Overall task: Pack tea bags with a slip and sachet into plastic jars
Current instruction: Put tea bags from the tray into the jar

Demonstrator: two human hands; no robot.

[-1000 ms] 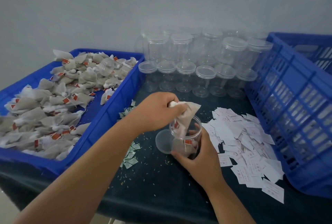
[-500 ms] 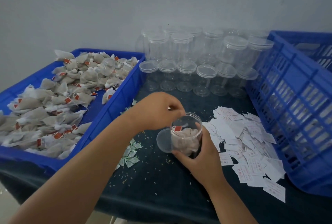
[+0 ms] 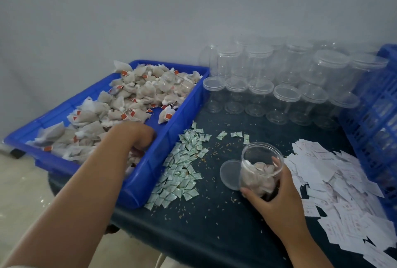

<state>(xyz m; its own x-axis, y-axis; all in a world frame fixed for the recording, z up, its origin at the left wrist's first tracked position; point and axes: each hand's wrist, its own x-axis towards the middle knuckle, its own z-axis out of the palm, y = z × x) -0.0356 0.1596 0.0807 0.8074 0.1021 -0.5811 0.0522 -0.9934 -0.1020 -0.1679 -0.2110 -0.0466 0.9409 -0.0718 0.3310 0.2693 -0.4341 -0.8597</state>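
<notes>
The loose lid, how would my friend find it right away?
Look at the dark table between the blue tray of tea bags and the pile of white slips. The right hand holds an open jar there, and the lid lies flat just left of it. The back lids sit on jars; this one lies alone.

1. Desk (image 3: pixel 214 220): dark covering, strewn with pale grains (image 3: pixel 223 150).
2. Blue tray (image 3: pixel 150 173): left side, holding tea bags (image 3: pixel 137 93).
3. Sachets (image 3: pixel 182 166): green-and-white heap, just beside the tray's right wall.
4. Open jar (image 3: pixel 261 166): centre-right, part-filled; loose lid (image 3: pixel 231 174) lies flat at its left.
5. Slips (image 3: pixel 335 184): white pile, right of the jar.
6. Empty lidded jars (image 3: pixel 285 100): rows at the rear.
7. Blue crate (image 3: pixel 373 117): right edge.
</notes>
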